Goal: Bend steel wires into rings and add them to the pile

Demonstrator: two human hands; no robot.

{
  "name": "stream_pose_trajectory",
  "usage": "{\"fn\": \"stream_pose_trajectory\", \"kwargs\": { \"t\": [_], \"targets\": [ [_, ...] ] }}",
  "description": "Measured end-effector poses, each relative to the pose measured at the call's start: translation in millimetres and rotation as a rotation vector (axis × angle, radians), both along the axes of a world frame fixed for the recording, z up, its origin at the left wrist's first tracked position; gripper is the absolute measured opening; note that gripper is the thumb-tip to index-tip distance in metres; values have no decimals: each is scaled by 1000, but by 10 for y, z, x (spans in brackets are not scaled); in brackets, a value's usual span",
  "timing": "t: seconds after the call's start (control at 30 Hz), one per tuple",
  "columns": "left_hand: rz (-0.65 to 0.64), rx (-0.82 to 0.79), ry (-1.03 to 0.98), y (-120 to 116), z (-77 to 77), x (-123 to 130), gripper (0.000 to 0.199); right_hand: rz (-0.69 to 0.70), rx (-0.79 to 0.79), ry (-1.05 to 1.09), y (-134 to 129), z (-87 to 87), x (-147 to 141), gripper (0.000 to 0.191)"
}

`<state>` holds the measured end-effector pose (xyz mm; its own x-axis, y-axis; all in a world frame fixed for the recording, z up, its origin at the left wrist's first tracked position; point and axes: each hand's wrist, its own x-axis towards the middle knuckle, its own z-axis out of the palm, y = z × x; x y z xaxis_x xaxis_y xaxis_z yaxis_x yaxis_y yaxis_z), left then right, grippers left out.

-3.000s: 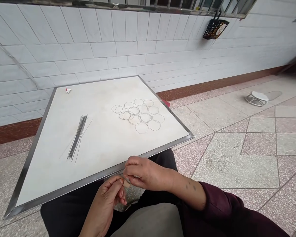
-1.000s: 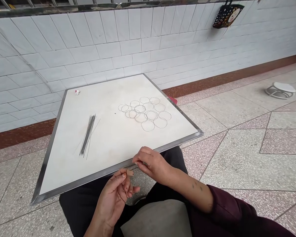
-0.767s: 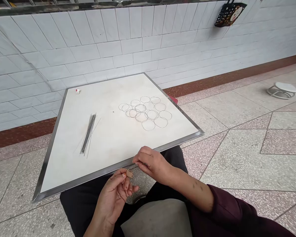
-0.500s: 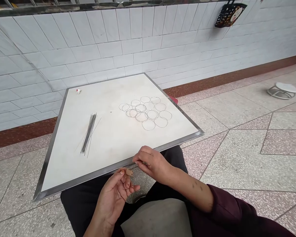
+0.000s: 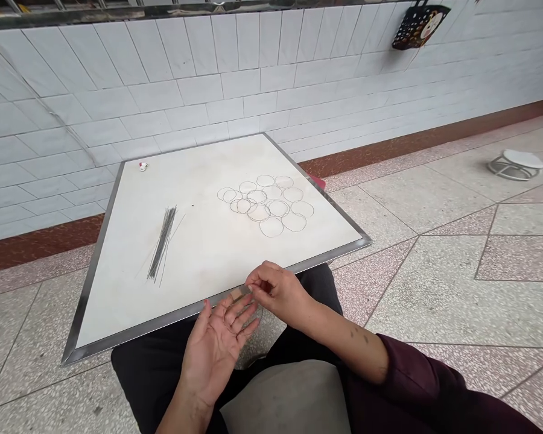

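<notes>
My left hand [image 5: 217, 343] is palm up at the table's near edge, fingers spread, with a tan wrap [image 5: 236, 294] around one fingertip. A thin wire passes across its fingers. Just to the right, my right hand [image 5: 283, 295] pinches a thin dark wire, which curves down below the fingers. On the white table [image 5: 199, 253] a bundle of straight dark wires [image 5: 161, 244] lies at the left. Several thin wire rings [image 5: 271, 227] lie partly overlapping at the right.
A small white and red object [image 5: 143, 166] sits at the table's far left corner. The metal rim [image 5: 154, 330] borders the tabletop. Beyond are a tiled wall [image 5: 199, 90], a hanging dark basket [image 5: 420, 27] and a low white stool [image 5: 516, 164] on the floor.
My left hand has opened, its fingers now spread and the wrapped fingertip raised beside my right hand. My right hand stays pinched in nearly the same place.
</notes>
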<state>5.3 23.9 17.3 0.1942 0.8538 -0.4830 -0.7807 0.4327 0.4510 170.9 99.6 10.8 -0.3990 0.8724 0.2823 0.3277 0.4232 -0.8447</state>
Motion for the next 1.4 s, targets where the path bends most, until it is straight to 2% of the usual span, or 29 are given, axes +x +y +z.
{"fn": "stream_pose_trajectory", "kwargs": {
  "t": [0.1,0.17,0.43,0.6,0.7,0.87,0.97,1.17,1.4],
  "targets": [
    [23,24,-115,5,-30,80,55,-18,-120,4,-22,27,-29,16],
    [22,46,-163,2,-37,132,59,-3,-143,-34,-41,25,-48,18],
    [8,44,-211,-14,-21,154,60,39,87,-144,-73,-62,-103,21],
    [29,38,-212,-10,-40,103,60,22,76,-175,-71,-67,-105,18],
    [70,18,-141,-19,-90,56,51,-2,54,-179,-48,-74,-77,17],
    [154,-26,7,-44,-188,11,22,19,7,-134,-2,-116,-25,14],
    [222,-24,20,-49,-204,18,17,38,13,-93,5,-158,-24,15],
    [309,13,64,-48,-174,27,37,81,44,-13,7,-211,-52,15],
    [332,49,25,-57,-177,37,45,93,26,30,9,-209,-76,15]
  ]
}}
